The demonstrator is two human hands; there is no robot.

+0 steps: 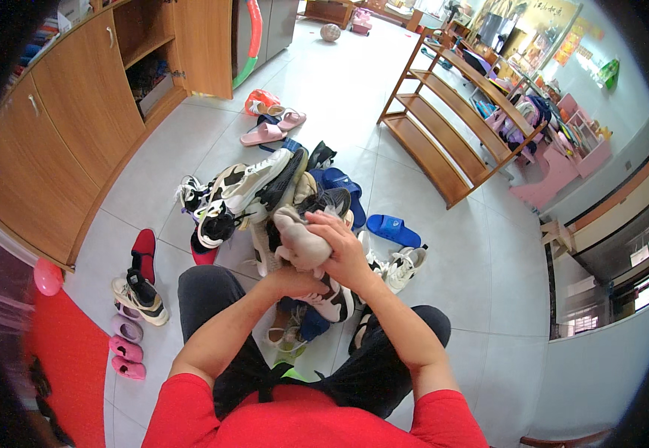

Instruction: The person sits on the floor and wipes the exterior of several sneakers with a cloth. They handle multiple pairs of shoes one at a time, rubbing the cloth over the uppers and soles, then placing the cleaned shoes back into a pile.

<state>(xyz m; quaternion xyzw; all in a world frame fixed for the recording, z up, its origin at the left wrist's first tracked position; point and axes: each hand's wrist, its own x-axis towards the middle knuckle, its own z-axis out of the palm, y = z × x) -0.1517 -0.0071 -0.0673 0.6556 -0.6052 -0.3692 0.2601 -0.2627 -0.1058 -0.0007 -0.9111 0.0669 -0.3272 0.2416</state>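
My right hand [338, 243] grips a crumpled greyish-beige cloth-like item [302, 241], whose exact kind I cannot tell. Just below it, my left hand [296, 281] is partly covered by that item and holds a white, brown and black sneaker [333, 305] between my knees. A heap of mixed shoes lies on the floor beyond my hands, with a white and black sneaker [265, 176] leaning on top. To the right of the heap sits a blue slide sandal [394, 229], close to a pair of white lace-up sneakers [404, 267].
A wooden shoe rack [436, 123] stands at the far right. Wooden cabinets [78, 101] line the left, one door swung out. Pink slippers [263, 134] lie beyond the heap. Small pink shoes [127, 350] and a beige sneaker [142, 297] sit left, near a red mat [69, 364].
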